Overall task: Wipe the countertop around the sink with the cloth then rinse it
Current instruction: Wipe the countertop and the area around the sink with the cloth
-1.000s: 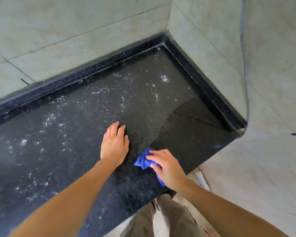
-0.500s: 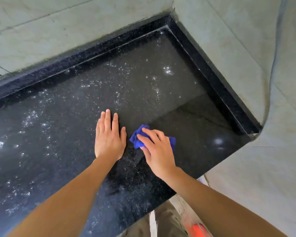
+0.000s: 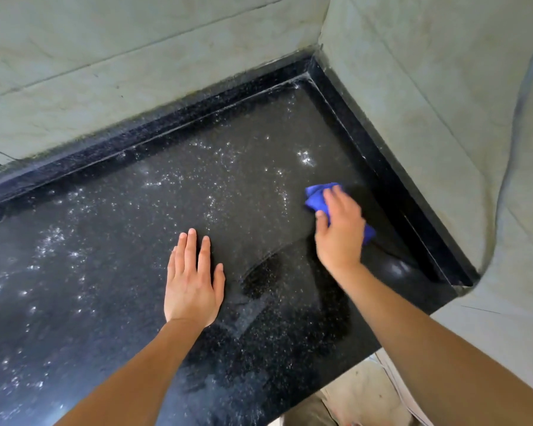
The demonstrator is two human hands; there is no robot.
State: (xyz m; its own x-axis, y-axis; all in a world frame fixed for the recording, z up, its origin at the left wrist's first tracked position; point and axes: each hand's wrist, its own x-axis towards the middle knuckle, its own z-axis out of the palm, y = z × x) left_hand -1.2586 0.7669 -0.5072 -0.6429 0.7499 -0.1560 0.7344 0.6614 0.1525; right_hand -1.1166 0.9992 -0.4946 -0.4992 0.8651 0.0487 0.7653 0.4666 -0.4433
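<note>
Granite countertop [image 3: 105,272], black and speckled, fills most of the head view and runs into a corner where two pale tiled walls [image 3: 136,56] meet, with a low black upstand [image 3: 166,130] along the foot of both. White splashes and droplets [image 3: 305,158] dot the far and left parts of the stone, while a darker, glossier patch lies toward the near right edge. A bunched blue cloth [image 3: 316,199] sits on the counter near the right-hand upstand, under the right hand [image 3: 340,232]. That hand's fingers curve over the cloth and its thumb tucks against the cloth's left edge, holding it down on the stone. Blue fabric pokes out beyond the fingertips and again behind the hand's outer side. The hand is slightly blurred. The left hand [image 3: 193,284] lies flat on the counter, well to the left of the cloth, palm down, fingers straight and close together, holding nothing. Below the counter's front edge, a bit of grey-brown trousers [image 3: 308,410] shows.
</note>
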